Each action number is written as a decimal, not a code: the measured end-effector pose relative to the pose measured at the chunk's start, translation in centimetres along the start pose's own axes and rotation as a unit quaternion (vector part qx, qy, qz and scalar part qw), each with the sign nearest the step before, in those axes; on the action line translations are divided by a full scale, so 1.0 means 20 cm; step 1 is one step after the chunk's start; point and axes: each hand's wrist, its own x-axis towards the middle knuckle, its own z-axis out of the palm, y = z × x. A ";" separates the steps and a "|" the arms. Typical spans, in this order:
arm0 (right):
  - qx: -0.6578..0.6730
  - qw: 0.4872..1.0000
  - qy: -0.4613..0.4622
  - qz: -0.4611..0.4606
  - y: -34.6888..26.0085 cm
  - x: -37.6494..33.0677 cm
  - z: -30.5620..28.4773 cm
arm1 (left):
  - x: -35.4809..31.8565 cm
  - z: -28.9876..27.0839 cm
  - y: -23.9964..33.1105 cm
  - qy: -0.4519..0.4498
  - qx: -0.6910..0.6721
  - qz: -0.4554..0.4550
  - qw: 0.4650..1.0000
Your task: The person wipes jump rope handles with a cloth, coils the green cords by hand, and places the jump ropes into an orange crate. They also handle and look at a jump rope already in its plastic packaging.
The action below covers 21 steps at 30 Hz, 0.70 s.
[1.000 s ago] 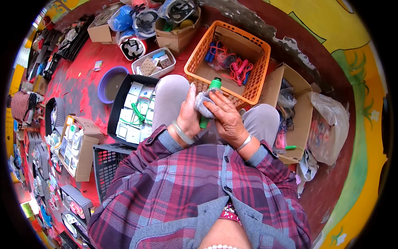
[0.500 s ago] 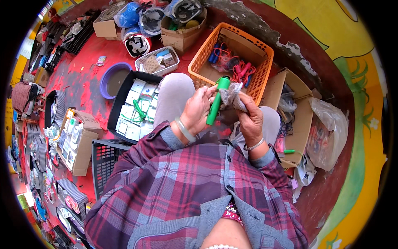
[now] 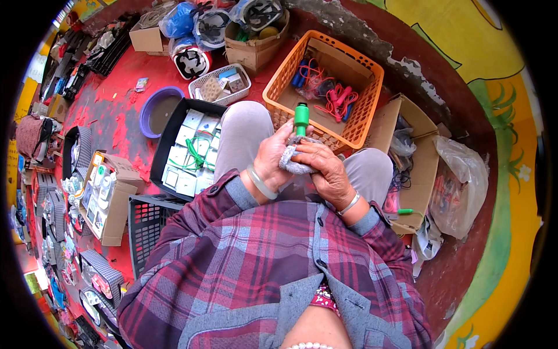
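A green jump rope handle (image 3: 301, 118) with a dark tip stands up between my hands, above my lap. Its lower part is wrapped in a grey cloth (image 3: 294, 165) and hidden. My left hand (image 3: 271, 158) is closed around the handle and cloth from the left side. From the right, my right hand (image 3: 326, 167) presses the cloth against the handle with its fingers folded over. Just beyond my hands is an orange basket (image 3: 272, 87) with pink, red and blue jump ropes (image 3: 338, 100) inside.
Left of my knee sits a black tray (image 3: 158, 156) with small white boxes and a green cord. A purple basin (image 3: 145, 116) and a white basket (image 3: 224, 100) lie beyond it. At the right are an open cardboard box (image 3: 427, 168) and a clear plastic bag (image 3: 465, 186).
The handle has turned upright, tip up. My right hand has moved left and down with the cloth, which now wraps the handle's lower part. Both hands have come together.
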 end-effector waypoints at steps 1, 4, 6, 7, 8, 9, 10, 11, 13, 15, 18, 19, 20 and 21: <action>0.008 1.000 -0.012 -0.005 0.00 0.00 -0.01 | 0.00 -0.02 -0.01 0.006 0.017 0.004 1.000; 0.070 0.996 -0.062 0.016 -0.01 0.00 -0.04 | -0.02 0.07 -0.01 0.081 0.077 0.036 0.993; 0.160 0.979 -0.110 0.062 -0.01 -0.01 -0.07 | -0.01 0.07 0.00 0.111 0.122 0.044 0.985; 0.224 0.962 -0.115 0.105 0.02 -0.04 -0.08 | -0.01 0.06 0.01 0.099 0.116 0.042 0.987; 0.304 0.936 -0.061 0.167 0.02 -0.06 -0.09 | -0.01 0.06 0.01 0.084 0.107 0.037 0.990; 0.379 0.897 -0.005 0.228 0.03 -0.07 -0.11 | -0.02 0.07 0.02 0.068 0.098 0.032 0.992; 0.448 0.846 0.050 0.285 0.03 -0.08 -0.13 | -0.02 0.07 0.03 0.051 0.089 0.026 0.994; 0.517 0.800 0.127 0.275 0.09 -0.09 -0.13 | 0.01 0.01 0.02 0.020 0.092 0.022 0.995; 0.564 0.734 0.230 0.301 0.16 -0.08 -0.18 | 0.00 0.03 0.03 0.029 0.100 0.017 0.994; 0.620 0.644 0.292 0.340 0.25 -0.11 -0.22 | -0.01 0.06 0.03 0.046 0.112 0.004 0.993; 0.630 0.613 0.333 0.340 0.32 -0.15 -0.21 | -0.04 0.07 0.01 0.041 0.118 -0.029 0.992; 0.631 0.614 0.332 0.337 0.31 -0.16 -0.21 | -0.05 0.08 0.01 0.054 0.126 -0.042 0.990; 0.618 0.622 0.347 0.333 0.30 -0.15 -0.21 | -0.05 0.07 0.00 0.055 0.128 -0.052 0.989; 0.604 0.629 0.362 0.328 0.23 -0.11 -0.22 | -0.04 0.05 0.00 0.056 0.130 -0.062 0.988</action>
